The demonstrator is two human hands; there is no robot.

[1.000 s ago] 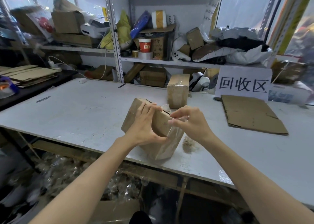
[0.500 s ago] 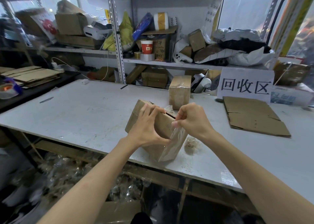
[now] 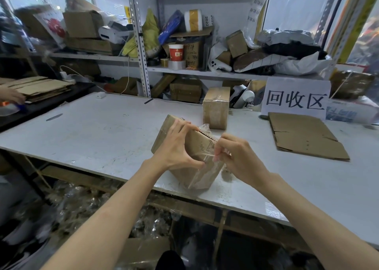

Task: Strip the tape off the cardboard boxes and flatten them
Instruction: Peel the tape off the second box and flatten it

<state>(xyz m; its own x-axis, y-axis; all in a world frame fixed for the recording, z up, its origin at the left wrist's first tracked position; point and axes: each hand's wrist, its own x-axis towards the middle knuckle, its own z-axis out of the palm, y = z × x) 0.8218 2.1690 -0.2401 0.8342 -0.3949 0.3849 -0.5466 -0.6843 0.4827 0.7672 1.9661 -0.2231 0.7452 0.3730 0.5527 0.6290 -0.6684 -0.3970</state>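
Brown cardboard box (image 3: 200, 146), tilted: left hand (image 3: 174, 148) grip clasps it. Right hand (image 3: 240, 159) grip pinches clear tape strip (image 3: 208, 157), box immediately leftward.

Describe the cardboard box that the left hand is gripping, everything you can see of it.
The brown cardboard box is plain corrugated board. It is tilted on a lower edge near the front of the white table. Its top seam is partly open and shows a fluted edge. Glossy clear tape covers its right face, with one strip lifted. The left hand grips its top edge, thumb on the near face. The right hand pinches the lifted strip.
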